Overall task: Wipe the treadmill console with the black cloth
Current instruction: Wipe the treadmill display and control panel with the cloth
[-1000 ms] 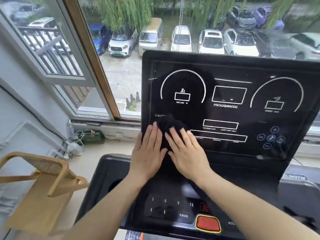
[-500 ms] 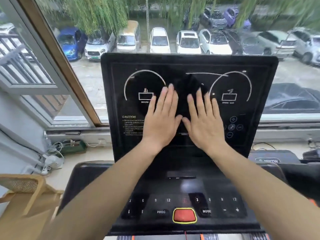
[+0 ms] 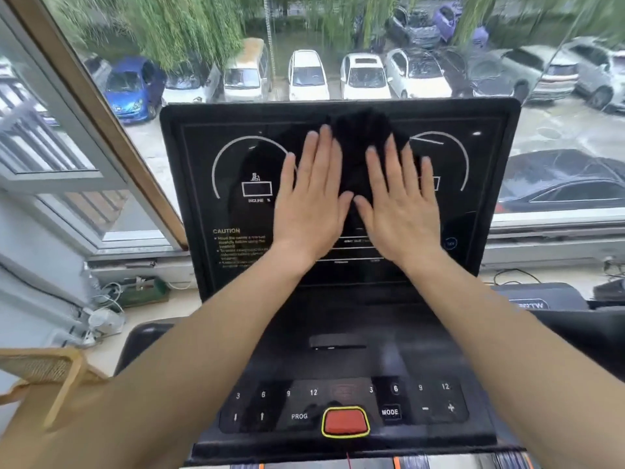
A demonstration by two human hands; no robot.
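My left hand (image 3: 309, 201) and right hand (image 3: 399, 204) lie spread flat, pinning the bunched black cloth (image 3: 360, 143) against the upright glossy black treadmill console (image 3: 236, 157); I'd press evenly, sweeping overlapping passes.

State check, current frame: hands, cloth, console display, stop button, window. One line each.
left hand: flat, fingers spread, pressing the black cloth
right hand: flat, pressing the cloth
black cloth: bunched against the upper centre of the console screen, partly under both hands
console screen: dark, readout boxes blank
red stop button: untouched
window sash: swung open, at left
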